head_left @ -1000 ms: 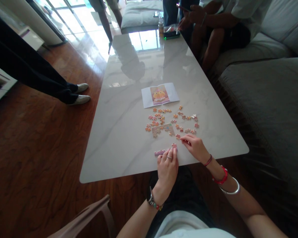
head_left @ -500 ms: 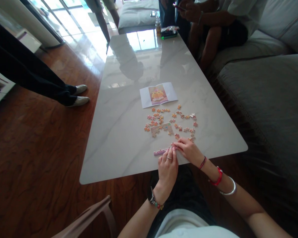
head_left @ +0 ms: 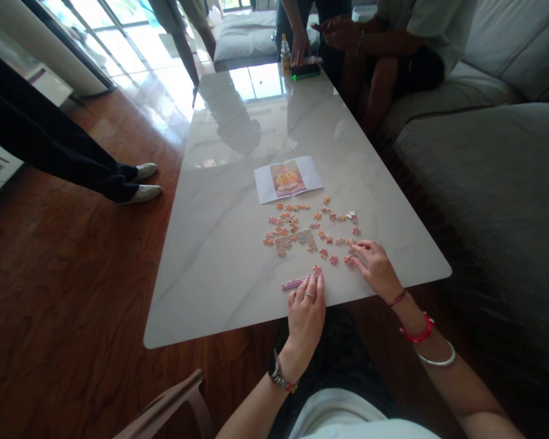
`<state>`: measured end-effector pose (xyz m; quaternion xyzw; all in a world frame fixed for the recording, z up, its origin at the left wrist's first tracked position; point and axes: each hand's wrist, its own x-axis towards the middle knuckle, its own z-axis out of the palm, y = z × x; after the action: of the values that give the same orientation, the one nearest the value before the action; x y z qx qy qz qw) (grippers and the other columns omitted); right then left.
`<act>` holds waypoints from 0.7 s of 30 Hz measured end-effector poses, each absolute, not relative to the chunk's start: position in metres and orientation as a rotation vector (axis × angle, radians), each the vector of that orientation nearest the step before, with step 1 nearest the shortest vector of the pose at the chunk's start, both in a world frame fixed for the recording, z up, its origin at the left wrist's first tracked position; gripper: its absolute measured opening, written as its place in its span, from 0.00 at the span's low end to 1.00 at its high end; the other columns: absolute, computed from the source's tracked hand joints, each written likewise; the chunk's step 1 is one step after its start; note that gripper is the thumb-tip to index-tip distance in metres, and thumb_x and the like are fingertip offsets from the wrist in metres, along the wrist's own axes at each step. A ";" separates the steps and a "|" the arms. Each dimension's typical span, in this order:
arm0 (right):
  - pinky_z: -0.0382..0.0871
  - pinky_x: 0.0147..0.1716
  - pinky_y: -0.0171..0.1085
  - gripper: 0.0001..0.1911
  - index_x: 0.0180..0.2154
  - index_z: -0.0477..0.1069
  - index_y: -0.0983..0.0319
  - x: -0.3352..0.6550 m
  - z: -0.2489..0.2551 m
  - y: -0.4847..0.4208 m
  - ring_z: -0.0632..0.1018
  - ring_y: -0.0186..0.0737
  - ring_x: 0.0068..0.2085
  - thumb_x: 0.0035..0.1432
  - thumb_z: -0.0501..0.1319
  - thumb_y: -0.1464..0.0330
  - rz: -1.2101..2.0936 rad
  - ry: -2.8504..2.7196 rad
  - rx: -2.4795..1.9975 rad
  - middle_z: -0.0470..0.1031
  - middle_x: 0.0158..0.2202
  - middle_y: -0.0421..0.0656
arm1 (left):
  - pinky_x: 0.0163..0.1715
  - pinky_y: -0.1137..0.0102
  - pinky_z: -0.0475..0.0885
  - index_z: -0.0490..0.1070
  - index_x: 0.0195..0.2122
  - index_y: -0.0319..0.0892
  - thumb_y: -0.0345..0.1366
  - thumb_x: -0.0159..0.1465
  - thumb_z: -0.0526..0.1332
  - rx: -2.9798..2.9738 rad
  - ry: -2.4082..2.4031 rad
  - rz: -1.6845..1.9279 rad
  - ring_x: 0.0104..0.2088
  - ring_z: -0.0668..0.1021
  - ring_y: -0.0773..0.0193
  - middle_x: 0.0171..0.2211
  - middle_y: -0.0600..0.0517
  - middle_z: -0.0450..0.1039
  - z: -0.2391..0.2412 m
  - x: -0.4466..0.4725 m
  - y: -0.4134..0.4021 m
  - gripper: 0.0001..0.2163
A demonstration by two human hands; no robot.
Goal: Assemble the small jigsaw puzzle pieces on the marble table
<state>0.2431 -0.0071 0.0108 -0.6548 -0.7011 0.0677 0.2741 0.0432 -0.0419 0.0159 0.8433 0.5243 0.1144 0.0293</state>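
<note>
strip [head_left: 293,284]: purple, near the middle of the surface's [head_left: 210,244] near edge. your left hand [head_left: 305,311] lies over its right end, fingers extended and resting on it, not clenched. pink piece [head_left: 317,269] just beyond those fingertips.

your right hand [head_left: 379,268]: at the loose pieces [head_left: 333,260], toward the near right corner; thumb and forefinger parted, released.

joined section [head_left: 283,242]: farther from the near edge than the strip, loose pieces to both sides. sheet [head_left: 264,183] with printed picture beyond them, about mid-surface.

far edge, toward the right corner: bottle [head_left: 285,58] beside black case [head_left: 306,70]; another person's hand [head_left: 301,47] just by the case, contact unclear. sofa [head_left: 485,164] along the right edge.
</note>
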 end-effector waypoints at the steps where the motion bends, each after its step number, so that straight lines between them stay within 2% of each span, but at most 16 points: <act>1: 0.63 0.42 0.45 0.14 0.43 0.67 0.61 0.247 0.009 -0.008 0.67 0.44 0.41 0.53 0.53 0.68 0.176 -1.912 -1.773 0.66 0.39 0.47 | 0.42 0.66 0.62 0.59 0.50 0.43 0.30 0.59 0.49 2.602 1.614 0.347 0.47 0.67 0.62 0.48 0.48 0.64 0.016 0.043 -0.042 0.17; 7: 0.63 0.43 0.43 0.14 0.42 0.67 0.60 0.250 0.001 -0.013 0.66 0.43 0.42 0.54 0.51 0.70 0.205 -1.943 -1.749 0.67 0.38 0.46 | 0.42 0.64 0.63 0.59 0.50 0.44 0.31 0.56 0.51 2.590 1.526 0.281 0.45 0.66 0.60 0.52 0.48 0.60 0.020 0.042 -0.031 0.18; 16: 0.63 0.45 0.44 0.13 0.42 0.67 0.60 0.235 0.012 -0.016 0.67 0.43 0.43 0.54 0.51 0.70 0.243 -1.764 -1.704 0.67 0.40 0.46 | 0.43 0.62 0.60 0.59 0.50 0.44 0.31 0.57 0.51 2.498 1.547 0.302 0.45 0.66 0.59 0.48 0.47 0.64 0.029 0.046 -0.027 0.18; 18: 0.63 0.45 0.44 0.13 0.40 0.68 0.59 0.231 0.016 -0.012 0.67 0.43 0.43 0.53 0.51 0.71 0.284 -1.738 -1.661 0.67 0.40 0.46 | 0.42 0.63 0.61 0.62 0.46 0.46 0.31 0.58 0.50 2.442 1.536 0.302 0.44 0.67 0.60 0.46 0.48 0.65 0.032 0.046 -0.020 0.15; 21: 0.64 0.43 0.43 0.11 0.38 0.69 0.58 0.228 0.027 0.012 0.69 0.41 0.42 0.52 0.52 0.70 0.358 -1.759 -1.548 0.69 0.38 0.44 | 0.37 0.67 0.63 0.67 0.35 0.45 0.32 0.58 0.48 2.326 1.466 0.291 0.38 0.70 0.64 0.38 0.51 0.68 0.040 0.047 0.006 0.09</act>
<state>0.2277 0.0121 0.0267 -0.6051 -0.6877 0.1401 0.3759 0.0468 0.0058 0.0398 0.8264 0.5209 0.1033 0.1873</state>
